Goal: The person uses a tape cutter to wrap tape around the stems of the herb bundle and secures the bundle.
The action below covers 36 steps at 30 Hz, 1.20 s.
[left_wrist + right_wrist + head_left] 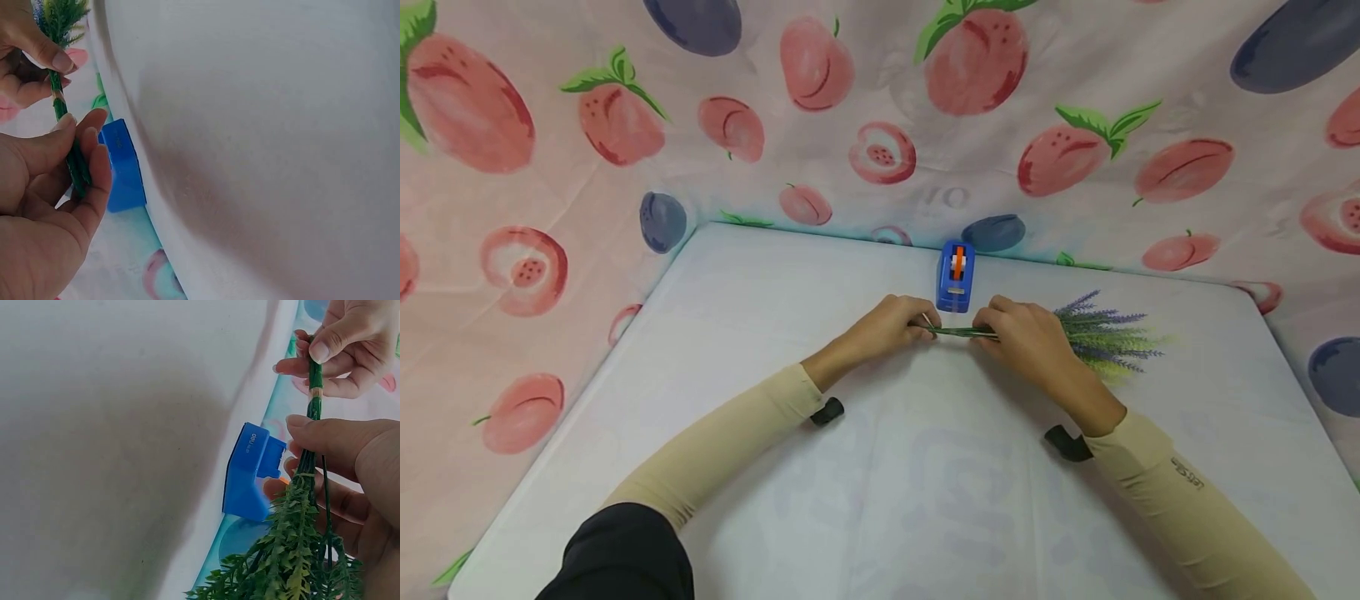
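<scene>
Your left hand (47,228), closest to its wrist camera, pinches the green stems (962,332); your right hand (1030,337) grips them at three o'clock, flower heads (1108,335) beyond. Bunch them snug, straight; blue tape dispenser (954,292) sits at twelve.

1. Head view: bright, diffuse light — soft shadows inside the left arm (722,442) and right arm (1195,500) on the tabletop (850,533).
2. Wrist views: dimmer, greyer — broad, blurred shadow across the tabletop.
3. Flowers (1101,337) look slightly soft in head view.
</scene>
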Tool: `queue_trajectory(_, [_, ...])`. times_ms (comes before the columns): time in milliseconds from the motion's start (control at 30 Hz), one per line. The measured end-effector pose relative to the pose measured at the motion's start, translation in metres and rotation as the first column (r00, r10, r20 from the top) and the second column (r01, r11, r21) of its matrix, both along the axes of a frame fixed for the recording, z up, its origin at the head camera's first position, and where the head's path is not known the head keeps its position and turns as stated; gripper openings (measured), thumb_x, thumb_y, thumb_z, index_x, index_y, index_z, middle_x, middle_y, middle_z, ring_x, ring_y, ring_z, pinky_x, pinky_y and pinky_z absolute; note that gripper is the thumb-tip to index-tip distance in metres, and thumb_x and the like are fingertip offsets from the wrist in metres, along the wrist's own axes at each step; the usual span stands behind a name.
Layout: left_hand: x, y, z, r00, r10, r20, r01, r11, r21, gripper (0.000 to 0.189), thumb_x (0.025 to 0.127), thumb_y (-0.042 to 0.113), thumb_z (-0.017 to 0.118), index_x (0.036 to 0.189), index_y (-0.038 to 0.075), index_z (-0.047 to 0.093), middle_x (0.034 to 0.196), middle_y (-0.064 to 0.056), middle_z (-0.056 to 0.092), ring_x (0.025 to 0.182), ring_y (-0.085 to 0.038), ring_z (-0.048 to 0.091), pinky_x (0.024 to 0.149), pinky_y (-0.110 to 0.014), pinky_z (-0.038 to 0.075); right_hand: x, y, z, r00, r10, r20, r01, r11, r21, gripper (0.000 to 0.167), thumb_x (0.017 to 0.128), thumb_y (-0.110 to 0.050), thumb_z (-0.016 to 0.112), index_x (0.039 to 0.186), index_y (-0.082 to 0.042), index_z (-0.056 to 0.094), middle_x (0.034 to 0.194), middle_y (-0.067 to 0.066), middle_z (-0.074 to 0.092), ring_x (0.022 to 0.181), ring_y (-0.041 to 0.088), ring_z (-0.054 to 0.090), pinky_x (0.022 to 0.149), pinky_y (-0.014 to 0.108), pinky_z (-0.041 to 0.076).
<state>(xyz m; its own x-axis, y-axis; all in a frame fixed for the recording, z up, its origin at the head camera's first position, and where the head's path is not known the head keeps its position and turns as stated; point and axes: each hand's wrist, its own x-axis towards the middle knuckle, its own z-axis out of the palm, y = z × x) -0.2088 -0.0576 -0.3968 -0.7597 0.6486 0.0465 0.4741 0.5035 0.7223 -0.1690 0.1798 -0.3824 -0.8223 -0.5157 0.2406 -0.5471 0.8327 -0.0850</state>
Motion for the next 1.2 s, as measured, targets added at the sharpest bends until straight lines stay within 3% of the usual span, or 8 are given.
queue_trajectory(133, [-0.001, 0.000, 0.001, 1.000, 0.007, -0.027, -0.007, 1.000, -0.006, 0.014, 0.094, -0.001, 0.069, 0.106, 0.002, 0.076, 0.103, -0.008, 0.077, 0.097, -0.014, 0.071, 0.090, -0.028, 0.054, 0.000, 0.001, 0.000, 1.000, -0.006, 0.016, 0.006, 1.000, -0.004, 0.016, 0.085, -0.017, 0.084, 0.098, -0.011, 0.079, 0.086, 0.004, 0.066, 0.064, 0.020, 0.061, 0.057, 0.039, 0.052])
queue_trajectory(367, [-0.002, 0.000, 0.002, 0.996, 0.024, -0.087, -0.030, 0.998, -0.062, 0.018, 0.097, 0.001, 0.066, 0.110, 0.005, 0.078, 0.109, -0.007, 0.076, 0.103, -0.018, 0.066, 0.094, -0.032, 0.052, -0.001, 0.000, 0.001, 1.000, 0.003, 0.010, -0.002, 1.000, -0.015, 0.015, 0.086, -0.014, 0.083, 0.100, -0.009, 0.080, 0.088, 0.004, 0.073, 0.070, 0.023, 0.068, 0.062, 0.042, 0.056])
queue_trajectory(667, [-0.004, 0.003, 0.002, 0.990, 0.000, -0.140, -0.015, 0.994, -0.108, 0.022, 0.094, 0.000, 0.069, 0.114, 0.004, 0.078, 0.105, -0.009, 0.075, 0.100, -0.019, 0.067, 0.091, -0.031, 0.053, -0.006, 0.000, 0.003, 0.999, 0.032, -0.020, -0.032, 0.999, -0.008, 0.013, 0.087, -0.011, 0.081, 0.099, -0.006, 0.079, 0.089, 0.006, 0.076, 0.077, 0.026, 0.071, 0.082, 0.049, 0.055])
queue_trajectory(967, [-0.004, 0.002, 0.003, 0.987, -0.007, -0.161, -0.009, 0.995, -0.097, 0.022, 0.096, 0.000, 0.067, 0.115, 0.002, 0.077, 0.103, -0.010, 0.074, 0.096, -0.018, 0.067, 0.088, -0.028, 0.054, -0.010, -0.001, 0.001, 0.997, 0.014, 0.071, -0.013, 1.000, -0.009, 0.015, 0.089, -0.011, 0.079, 0.103, -0.005, 0.077, 0.092, 0.008, 0.075, 0.077, 0.025, 0.069, 0.070, 0.043, 0.056])
queue_trajectory(1200, [-0.004, 0.004, 0.006, 0.983, -0.014, -0.181, -0.007, 0.994, -0.113, 0.023, 0.097, 0.000, 0.066, 0.118, 0.001, 0.075, 0.101, -0.011, 0.071, 0.091, -0.017, 0.062, 0.083, -0.026, 0.052, -0.012, -0.004, -0.003, 0.997, -0.045, 0.063, 0.045, 0.999, 0.007, 0.019, 0.086, -0.018, 0.084, 0.096, -0.006, 0.073, 0.081, 0.006, 0.070, 0.065, 0.022, 0.063, 0.061, 0.041, 0.053])
